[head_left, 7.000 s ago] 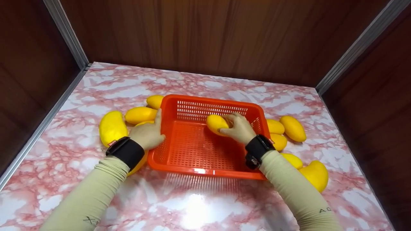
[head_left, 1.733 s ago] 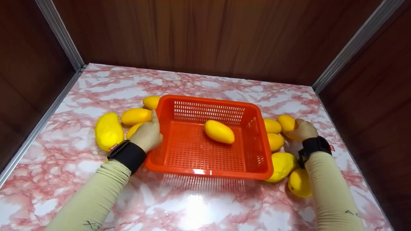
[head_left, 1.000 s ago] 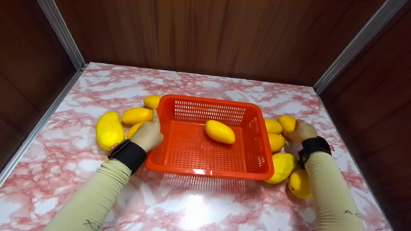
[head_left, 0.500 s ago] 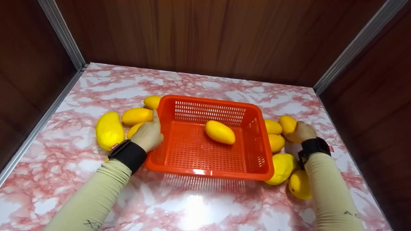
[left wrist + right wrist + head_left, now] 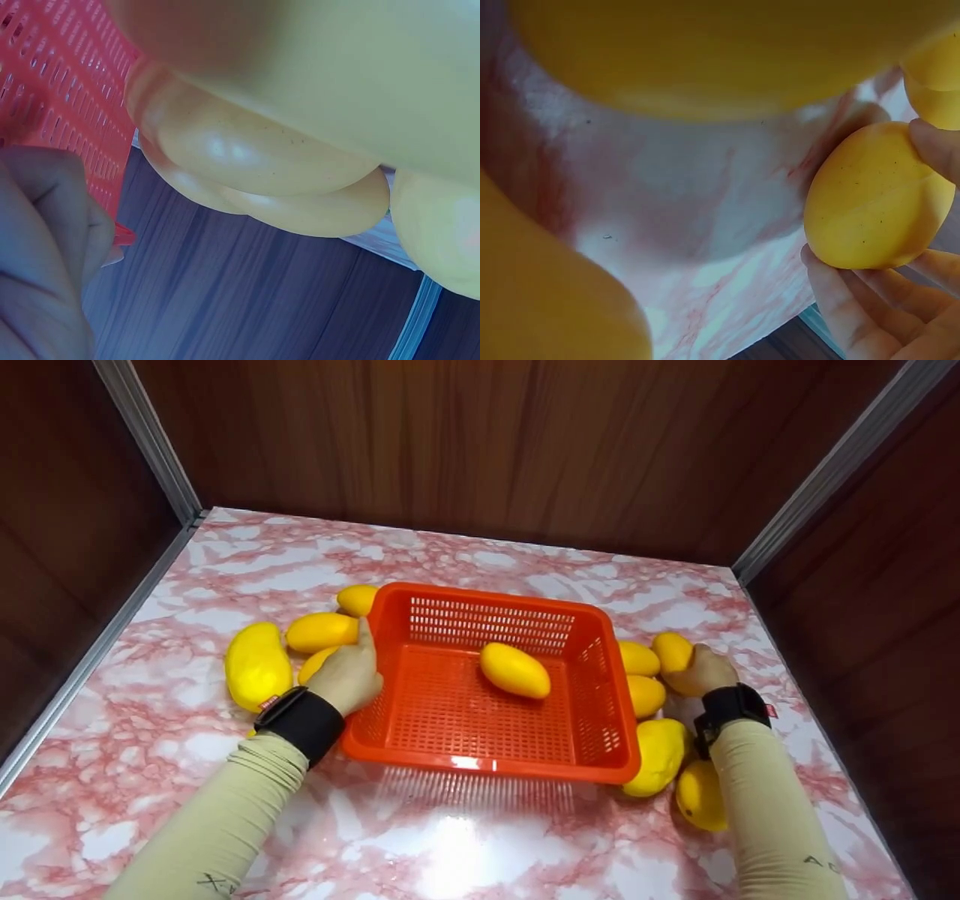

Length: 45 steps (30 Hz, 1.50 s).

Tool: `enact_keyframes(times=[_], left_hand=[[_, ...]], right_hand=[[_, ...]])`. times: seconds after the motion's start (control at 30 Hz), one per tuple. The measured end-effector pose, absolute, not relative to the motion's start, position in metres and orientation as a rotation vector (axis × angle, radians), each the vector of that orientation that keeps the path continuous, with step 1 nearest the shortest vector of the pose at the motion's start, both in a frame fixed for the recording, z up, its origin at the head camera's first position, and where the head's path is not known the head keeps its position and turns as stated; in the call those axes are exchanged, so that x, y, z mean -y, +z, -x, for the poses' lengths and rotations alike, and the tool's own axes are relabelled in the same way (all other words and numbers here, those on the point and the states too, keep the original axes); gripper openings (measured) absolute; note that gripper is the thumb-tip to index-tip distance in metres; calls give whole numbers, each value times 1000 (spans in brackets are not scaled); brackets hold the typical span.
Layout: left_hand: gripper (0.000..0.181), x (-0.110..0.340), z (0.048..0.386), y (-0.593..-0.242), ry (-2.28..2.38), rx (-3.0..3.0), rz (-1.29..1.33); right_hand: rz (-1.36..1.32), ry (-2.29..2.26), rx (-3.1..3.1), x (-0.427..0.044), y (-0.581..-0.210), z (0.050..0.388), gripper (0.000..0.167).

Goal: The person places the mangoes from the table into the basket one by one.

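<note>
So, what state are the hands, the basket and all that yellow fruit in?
Red basket: upright, uncovered.
Fruit in the basket: lying on its side.
Left hand: holding the basket's left rim.
Right hand: gripping the held fruit.
Held fruit: partly hidden by that hand.
Left-side fruits: on the table, some partly hidden.
Right-side fruits: on the table, some partly hidden.

Marbled pink-and-white tabletop (image 5: 570, 851), glossy, bright glare patch (image 5: 457, 844) toward near side. Reddish-brown wood-grain back panel (image 5: 480, 450) along far edge; darker left panel (image 5: 60, 510) and right panel (image 5: 870, 675) flank it. Grey metal left post (image 5: 148, 435) and right post (image 5: 831, 465) at back corners. Metal edge strip (image 5: 97, 660) runs along tabletop's left side.
</note>
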State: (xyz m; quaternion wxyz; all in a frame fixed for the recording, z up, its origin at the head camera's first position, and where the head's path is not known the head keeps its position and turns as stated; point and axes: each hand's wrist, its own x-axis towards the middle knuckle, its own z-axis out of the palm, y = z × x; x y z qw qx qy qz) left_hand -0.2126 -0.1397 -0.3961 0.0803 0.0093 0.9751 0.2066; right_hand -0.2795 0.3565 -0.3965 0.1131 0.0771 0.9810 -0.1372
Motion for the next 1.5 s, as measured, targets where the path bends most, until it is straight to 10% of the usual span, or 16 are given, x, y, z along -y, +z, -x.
enact_keyframes(times=[0.9, 1.17, 1.5], left_hand=[[85, 141, 210, -398, 636, -2930, -25], [87, 141, 212, -397, 644, -2896, -13], [86, 140, 212, -397, 621, -2919, -33]], right_hand=[[-188, -681, -3059, -360, -393, 294, 73], [-226, -705, -3039, -358, -385, 295, 101], [-209, -828, -3084, -350, -379, 295, 79]])
